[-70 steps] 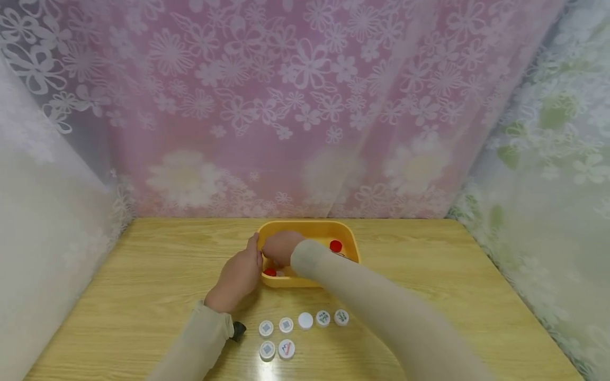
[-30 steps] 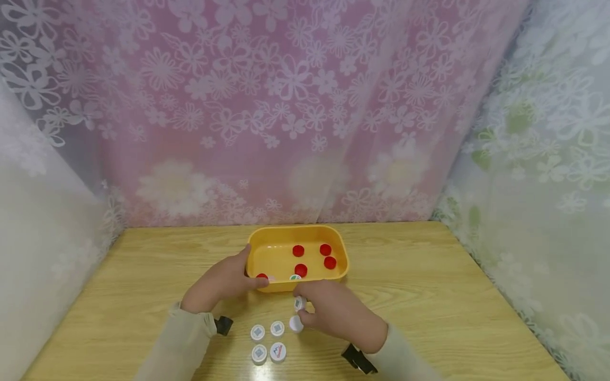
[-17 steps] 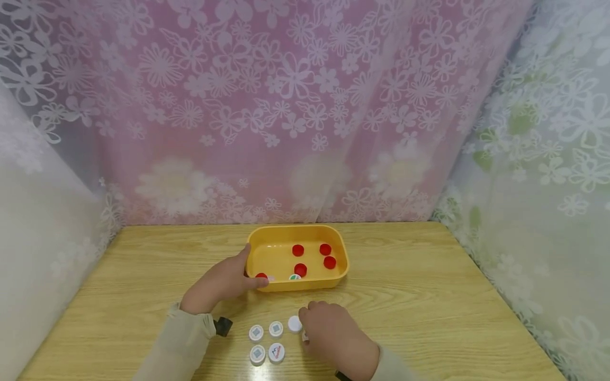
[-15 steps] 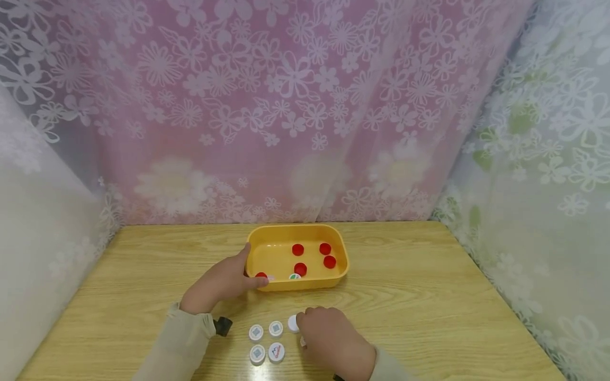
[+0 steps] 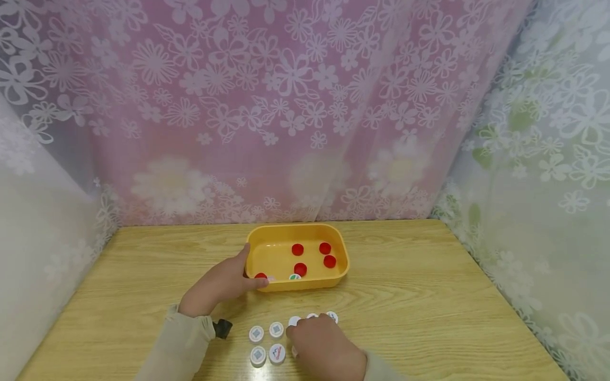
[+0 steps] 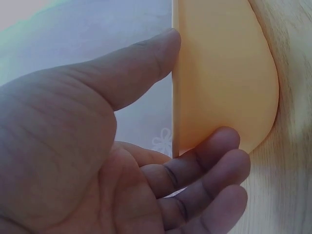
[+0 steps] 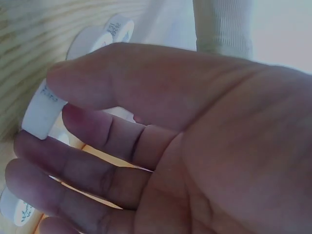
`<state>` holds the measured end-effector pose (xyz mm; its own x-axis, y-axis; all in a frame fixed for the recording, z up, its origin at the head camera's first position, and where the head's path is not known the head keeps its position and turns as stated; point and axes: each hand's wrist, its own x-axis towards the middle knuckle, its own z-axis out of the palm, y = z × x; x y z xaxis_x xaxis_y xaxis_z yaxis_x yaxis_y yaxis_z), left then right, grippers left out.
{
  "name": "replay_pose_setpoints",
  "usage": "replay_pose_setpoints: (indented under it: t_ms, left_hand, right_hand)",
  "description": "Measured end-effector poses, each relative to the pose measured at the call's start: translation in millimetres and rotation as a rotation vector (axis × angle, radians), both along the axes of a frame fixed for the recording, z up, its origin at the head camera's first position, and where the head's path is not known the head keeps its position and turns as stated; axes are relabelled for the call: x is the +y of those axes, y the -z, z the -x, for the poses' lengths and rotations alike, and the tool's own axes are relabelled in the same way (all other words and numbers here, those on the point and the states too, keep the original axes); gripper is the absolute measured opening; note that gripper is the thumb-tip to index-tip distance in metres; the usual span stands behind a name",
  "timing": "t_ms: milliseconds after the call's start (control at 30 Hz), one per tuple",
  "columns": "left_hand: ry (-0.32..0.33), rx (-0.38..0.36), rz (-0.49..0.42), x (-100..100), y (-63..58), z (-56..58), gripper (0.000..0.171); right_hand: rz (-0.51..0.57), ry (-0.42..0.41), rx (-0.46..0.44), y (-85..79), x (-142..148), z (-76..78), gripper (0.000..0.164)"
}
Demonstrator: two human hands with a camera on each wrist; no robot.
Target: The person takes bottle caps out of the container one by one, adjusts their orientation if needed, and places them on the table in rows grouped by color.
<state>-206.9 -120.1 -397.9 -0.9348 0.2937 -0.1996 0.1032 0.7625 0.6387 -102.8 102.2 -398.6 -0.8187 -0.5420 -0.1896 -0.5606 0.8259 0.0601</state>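
Observation:
My left hand (image 5: pixel 221 280) holds the left end of a yellow plastic bin (image 5: pixel 305 286); in the left wrist view the thumb lies at the rim and the fingers lie along the outer wall. My right hand (image 5: pixel 326 346) is low over the table, in front of the bin. It pinches a white bottle cap (image 7: pixel 44 109) between thumb and fingers, beside the white cap with red and blue print (image 5: pixel 277 353). The head view mostly hides this pinched cap. Caps with a grey square, such as this cap (image 5: pixel 256 334), lie to the left. Another white cap (image 5: pixel 332 317) lies beyond my right hand.
Inside the bin lie several red caps, among them one red cap (image 5: pixel 297 249) near the middle, and a white cap with green print (image 5: pixel 295 277) by the front wall. The wooden table (image 5: pixel 429 296) meets a pink floral curtain (image 5: pixel 295 132) at the back.
My right hand has come out of the bin with a white cap and moved toward me, down to the front row of caps. My left hand stays at the bin's left end.

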Motion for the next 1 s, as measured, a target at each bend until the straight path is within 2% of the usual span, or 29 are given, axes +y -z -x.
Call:
replay_pose_setpoints:
  t_ms: [300, 400, 500, 633, 700, 767, 900, 1000]
  left_hand:
    - [-0.007, 0.008, 0.001, -2, -1.8, -1.8, 0.112]
    - [-0.013, 0.007, -0.008, -3, -2.4, -3.0, 0.112]
    - [-0.008, 0.007, -0.021, -3, -2.1, -3.7, 0.112]
    - [-0.001, 0.021, -0.021, -3, -1.4, -3.6, 0.11]
    - [-0.002, 0.026, -0.013, -4, -1.5, -3.5, 0.11]
    - [0.0, 0.026, -0.005, -5, -1.9, -3.5, 0.109]
    - [0.013, 0.014, 0.011, -5, -1.2, -2.7, 0.11]
    - [0.024, 0.011, 0.013, -4, -0.4, -1.4, 0.112]
  right_hand:
    - [-0.002, 0.022, -0.053, -1.7, -2, -1.1, 0.008]
    - [0.043, 0.002, -0.068, -6.7, 2, 3.5, 0.015]
    - [0.143, -0.029, -0.054, -16.1, 9, 14.7, 0.021]
    - [0.281, -0.067, 0.023, -36.2, 21, 45.2, 0.016]
    - [0.31, -0.098, 0.046, -44.5, 24, 67.6, 0.009]
    - [0.315, -0.164, 0.038, -47.5, 23, 92.2, 0.002]
    - [0.268, -0.25, -0.143, -42.3, 13, 131.1, 0.024]
    - [0.192, -0.253, -0.273, -33.5, 3, 149.1, 0.032]
